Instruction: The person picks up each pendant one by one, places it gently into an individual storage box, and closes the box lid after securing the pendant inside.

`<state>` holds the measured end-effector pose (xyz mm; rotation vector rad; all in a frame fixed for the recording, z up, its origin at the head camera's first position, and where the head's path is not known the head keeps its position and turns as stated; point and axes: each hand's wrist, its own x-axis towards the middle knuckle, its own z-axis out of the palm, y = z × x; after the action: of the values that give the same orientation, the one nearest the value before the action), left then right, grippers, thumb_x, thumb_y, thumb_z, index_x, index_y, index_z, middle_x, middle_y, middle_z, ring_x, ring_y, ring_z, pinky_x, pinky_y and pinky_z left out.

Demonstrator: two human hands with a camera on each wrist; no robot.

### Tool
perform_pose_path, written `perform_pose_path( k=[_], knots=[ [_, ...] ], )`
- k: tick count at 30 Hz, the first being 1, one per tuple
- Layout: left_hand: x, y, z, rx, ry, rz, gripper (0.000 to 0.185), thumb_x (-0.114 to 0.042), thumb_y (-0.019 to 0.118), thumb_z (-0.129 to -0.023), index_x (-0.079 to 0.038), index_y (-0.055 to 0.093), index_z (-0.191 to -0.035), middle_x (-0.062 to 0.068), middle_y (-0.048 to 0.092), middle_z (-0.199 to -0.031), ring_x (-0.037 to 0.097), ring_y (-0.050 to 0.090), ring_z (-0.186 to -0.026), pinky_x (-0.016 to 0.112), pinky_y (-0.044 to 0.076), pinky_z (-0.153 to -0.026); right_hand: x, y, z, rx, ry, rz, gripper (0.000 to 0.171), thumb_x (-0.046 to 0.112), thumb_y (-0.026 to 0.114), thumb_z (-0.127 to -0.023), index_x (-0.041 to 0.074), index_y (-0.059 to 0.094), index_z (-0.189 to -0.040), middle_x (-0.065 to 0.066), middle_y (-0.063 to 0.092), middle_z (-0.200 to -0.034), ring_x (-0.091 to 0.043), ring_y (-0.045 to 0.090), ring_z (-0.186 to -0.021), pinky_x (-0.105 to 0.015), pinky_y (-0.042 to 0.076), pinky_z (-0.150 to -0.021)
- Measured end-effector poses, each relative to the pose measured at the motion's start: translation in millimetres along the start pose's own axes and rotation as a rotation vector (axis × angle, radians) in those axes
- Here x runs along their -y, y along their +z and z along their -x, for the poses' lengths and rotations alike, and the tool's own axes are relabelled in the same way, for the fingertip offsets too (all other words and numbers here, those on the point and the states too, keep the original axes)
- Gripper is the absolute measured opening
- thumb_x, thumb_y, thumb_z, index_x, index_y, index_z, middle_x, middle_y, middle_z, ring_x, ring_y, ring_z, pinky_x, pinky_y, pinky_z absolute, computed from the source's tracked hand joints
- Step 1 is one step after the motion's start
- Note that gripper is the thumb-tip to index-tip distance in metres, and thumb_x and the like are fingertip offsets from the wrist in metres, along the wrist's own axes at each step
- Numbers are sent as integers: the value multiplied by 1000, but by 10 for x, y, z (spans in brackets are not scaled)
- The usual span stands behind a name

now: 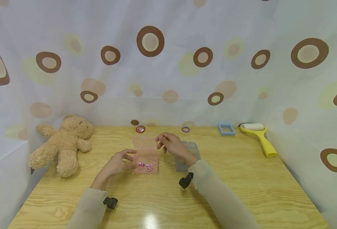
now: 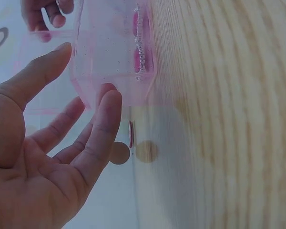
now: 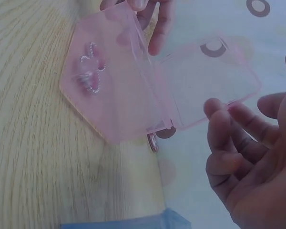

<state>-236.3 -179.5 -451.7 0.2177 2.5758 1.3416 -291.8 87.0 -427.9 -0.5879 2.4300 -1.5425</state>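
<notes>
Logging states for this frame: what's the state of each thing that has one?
Clear pink plastic hinged case: open, lid upright, two pink heart gems inside.
Left hand: open, fingers at the case's left edge.
Right hand: fingers loosely curled by the lid; contact unclear.
Tan teddy bear: slumped against the curtain.

1. Open case lies mid worktop, betw. left hand & right hand.
2. Two gems sit in case's near half.
3. Box just right of case, under right wrist.
4. Teddy far left; roller far right, frame beside it.
5. Badge & ring behind case.
</notes>
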Motion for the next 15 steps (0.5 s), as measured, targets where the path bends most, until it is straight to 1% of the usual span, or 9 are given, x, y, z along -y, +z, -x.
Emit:
perform_pose_path(
  k=[3,5,7,9,12,15],
  knots=[
    [9,-4,-4,5,16,8,63,-17,78,-85,-5,52,-141,24,64,-121,23,67,-92,32,55,-73,22,-4,29,54,18,17,38,39,44,-107,8,65,-116,-10,73,-97,-46,64,-85,-57,50,-84],
    [15,-8,-5,6,28,4,62,-18,77,-86,-4,52,-141,23,64,-120,26,68,-95,33,56,-74,27,-6,44,88,15,42,35,39,47,-106,10,66,-113,-13,73,-99,-46,64,-85,-55,51,-84],
    [24,-13,-4,11,41,-5,62,-19,76,-87,-4,52,-141,23,64,-119,28,68,-98,34,56,-75,35,-10,66,121,7,80,32,39,49,-105,13,67,-110,-16,73,-101,-46,64,-84,-51,52,-80],
    [28,-15,-1,12,44,-12,62,-21,76,-87,-5,52,-142,22,64,-120,30,67,-100,34,55,-76,35,-14,87,153,-4,116,28,38,51,-104,16,67,-108,-17,73,-102,-46,64,-83,-43,51,-74],
    [33,-17,9,26,44,19,64,-18,76,-88,-3,49,-143,24,62,-123,32,67,-104,35,56,-77,24,-14,106,189,-18,146,22,35,52,-104,18,66,-106,-18,72,-103,-48,63,-83,-32,46,-66],
    [33,-17,16,32,41,59,66,-14,76,-88,1,44,-144,26,59,-127,34,66,-107,36,57,-79,9,-11,113,205,-23,149,20,33,53,-103,19,66,-107,-17,72,-104,-49,63,-83,-29,44,-62]
  ],
)
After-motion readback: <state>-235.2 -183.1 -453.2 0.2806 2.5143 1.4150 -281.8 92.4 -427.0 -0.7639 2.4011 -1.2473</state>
